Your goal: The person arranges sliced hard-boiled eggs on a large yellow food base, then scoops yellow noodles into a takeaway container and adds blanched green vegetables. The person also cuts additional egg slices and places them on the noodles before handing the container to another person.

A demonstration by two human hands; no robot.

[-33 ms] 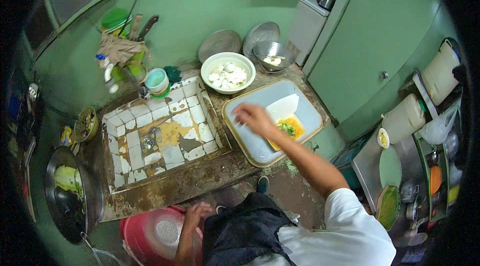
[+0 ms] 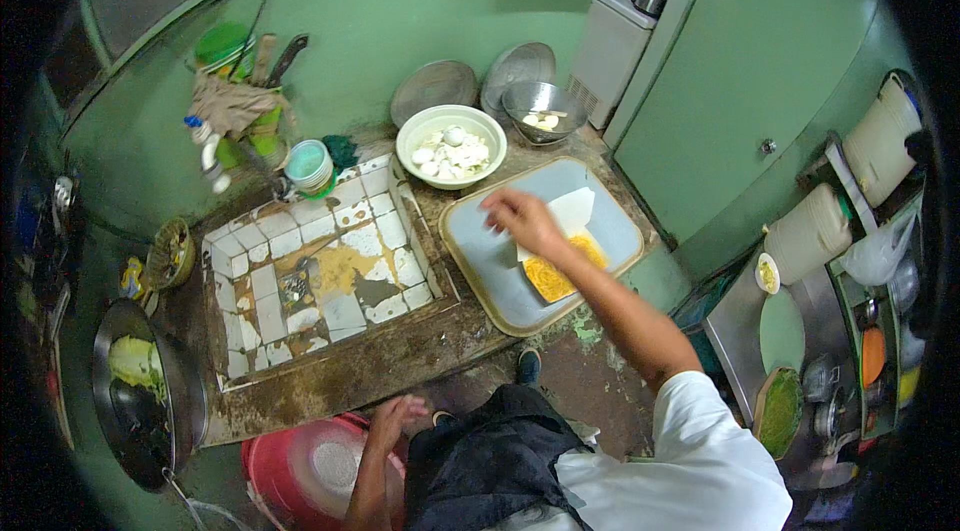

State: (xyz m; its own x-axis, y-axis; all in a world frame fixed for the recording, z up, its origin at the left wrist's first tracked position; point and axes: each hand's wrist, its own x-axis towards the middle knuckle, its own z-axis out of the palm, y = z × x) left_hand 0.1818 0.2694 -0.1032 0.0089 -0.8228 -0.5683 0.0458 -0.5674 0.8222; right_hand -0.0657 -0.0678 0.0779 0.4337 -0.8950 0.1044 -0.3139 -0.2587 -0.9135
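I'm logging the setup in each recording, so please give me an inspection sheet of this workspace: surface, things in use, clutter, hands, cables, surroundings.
Surface: counter worn and stained; sink tiling broken.
Things in use: open box with yellow food, on the tray.
Clutter: pale bowl and grey bowl behind the tray, both with white food inside; knife by the wall.
Hands: right hand above the tray, blurred, grip unclear; left hand near the red bucket, fingers loosely open.
Cables: thin dark cord, upper left.
Surroundings: green wall, green door, wok at left.

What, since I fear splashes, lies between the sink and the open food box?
In the head view: a brown counter strip, then the tray, bare on that side.
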